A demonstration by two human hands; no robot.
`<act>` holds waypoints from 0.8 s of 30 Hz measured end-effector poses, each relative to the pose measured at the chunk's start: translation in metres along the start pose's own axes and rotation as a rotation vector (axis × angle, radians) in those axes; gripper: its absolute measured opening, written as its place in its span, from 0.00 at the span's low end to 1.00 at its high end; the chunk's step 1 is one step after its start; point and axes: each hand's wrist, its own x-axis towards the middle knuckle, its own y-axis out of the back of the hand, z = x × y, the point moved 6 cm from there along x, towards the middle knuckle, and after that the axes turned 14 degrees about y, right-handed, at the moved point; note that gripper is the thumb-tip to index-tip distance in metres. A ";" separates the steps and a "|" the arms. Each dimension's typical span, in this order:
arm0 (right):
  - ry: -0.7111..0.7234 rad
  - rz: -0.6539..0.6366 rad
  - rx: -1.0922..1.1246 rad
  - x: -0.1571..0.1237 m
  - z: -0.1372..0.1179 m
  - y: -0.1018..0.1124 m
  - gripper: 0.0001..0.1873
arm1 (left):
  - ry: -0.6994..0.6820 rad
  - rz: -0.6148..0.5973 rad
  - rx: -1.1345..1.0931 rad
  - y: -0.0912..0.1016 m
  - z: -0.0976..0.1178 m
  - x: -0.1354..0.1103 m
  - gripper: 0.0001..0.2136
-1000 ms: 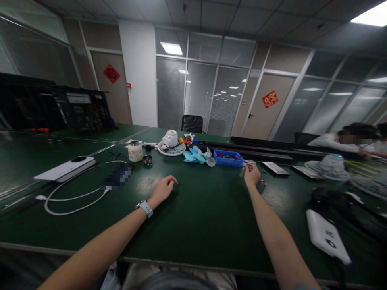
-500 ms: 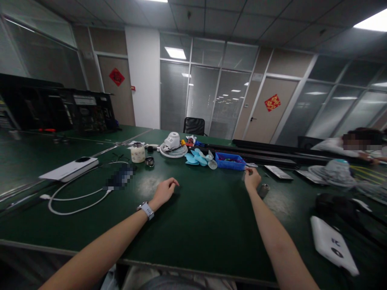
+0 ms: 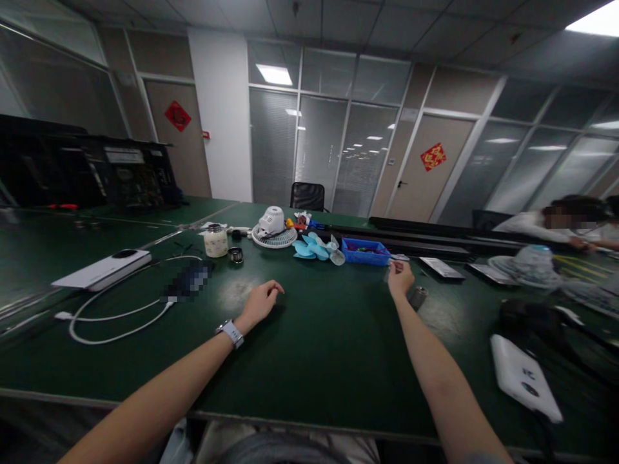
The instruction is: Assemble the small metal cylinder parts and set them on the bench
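My left hand, a watch on its wrist, rests on the green table with its fingers curled loosely and nothing visible in them. Stretched further out, my right hand is closed in a pinch on a small pale item I cannot make out, just in front of a blue tray. A small dark cylinder lies on the table right of that hand. Light blue fan blades and a white fan motor on its grille sit beyond.
A white jar and a metal ring stand left of the fan parts. A white flat device with a white cable lies far left, another white device at right. A person sits at far right.
Only slight shifts of the camera view; my right hand stays pinched near the blue tray and my left hand has kept its place.
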 end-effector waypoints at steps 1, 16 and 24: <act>0.001 0.004 -0.007 0.000 0.000 0.000 0.13 | 0.002 -0.002 -0.002 0.000 0.000 0.000 0.14; -0.147 0.074 0.082 0.000 0.018 -0.004 0.16 | 0.011 -0.005 -0.030 0.000 0.000 0.000 0.14; -0.213 0.073 0.079 -0.004 0.027 -0.007 0.15 | 0.011 -0.006 -0.025 -0.001 -0.001 0.000 0.14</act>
